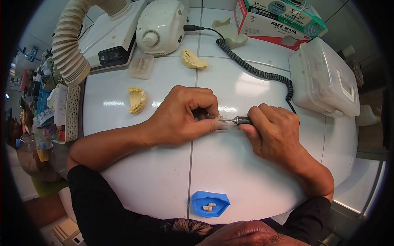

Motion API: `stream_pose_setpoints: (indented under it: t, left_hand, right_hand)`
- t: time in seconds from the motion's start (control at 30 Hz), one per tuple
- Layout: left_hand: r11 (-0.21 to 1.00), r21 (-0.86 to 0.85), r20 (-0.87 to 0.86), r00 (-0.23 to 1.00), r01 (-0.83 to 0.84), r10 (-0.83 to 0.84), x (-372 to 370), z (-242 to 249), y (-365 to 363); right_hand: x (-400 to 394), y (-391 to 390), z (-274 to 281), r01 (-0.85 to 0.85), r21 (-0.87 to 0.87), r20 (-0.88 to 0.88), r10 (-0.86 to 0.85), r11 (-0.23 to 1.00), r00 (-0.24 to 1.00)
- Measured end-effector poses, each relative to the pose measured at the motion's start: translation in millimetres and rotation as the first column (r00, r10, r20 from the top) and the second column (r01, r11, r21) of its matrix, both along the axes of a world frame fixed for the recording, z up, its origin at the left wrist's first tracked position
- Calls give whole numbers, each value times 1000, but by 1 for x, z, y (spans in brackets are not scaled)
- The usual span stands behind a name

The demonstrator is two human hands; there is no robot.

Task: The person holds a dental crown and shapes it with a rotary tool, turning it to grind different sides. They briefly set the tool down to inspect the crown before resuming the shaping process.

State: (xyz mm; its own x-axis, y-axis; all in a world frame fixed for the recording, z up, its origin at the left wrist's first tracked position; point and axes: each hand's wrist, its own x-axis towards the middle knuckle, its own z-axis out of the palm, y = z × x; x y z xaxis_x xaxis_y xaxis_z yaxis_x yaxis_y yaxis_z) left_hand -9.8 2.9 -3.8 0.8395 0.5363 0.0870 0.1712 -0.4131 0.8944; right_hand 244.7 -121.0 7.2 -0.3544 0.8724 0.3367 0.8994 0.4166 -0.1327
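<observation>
My left hand (184, 117) pinches a small tooth-coloured dental piece (220, 118) between thumb and forefinger; the fingertips hide part of it. My right hand (277, 133) is wrapped around a rotary handpiece (243, 120), whose thin metal bur points left and meets or nearly meets the piece. Closer to my body lies a blue tray (198, 199) with a few tooth-coloured pieces (210, 206) in it. A yellowish plaster dental cast (137, 100) rests left of my left hand, and a second plaster cast (193, 60) sits farther back.
At the back stand a white control box (161, 26) with a knob and a coiled black cord (258, 73). A ribbed hose (67, 39) hangs at left, near a small clear box (141, 66). Face mask boxes (271, 28) and a white case (324, 80) stand right.
</observation>
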Motion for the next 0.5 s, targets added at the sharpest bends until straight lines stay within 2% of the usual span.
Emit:
stream_pose_setpoints:
  t: [0.5]
  left_hand:
    - [1000,-16,-4,1000,0,0,1,2,0]
  right_hand:
    - [1,0,0,-2,-9,1,2,1000,1000]
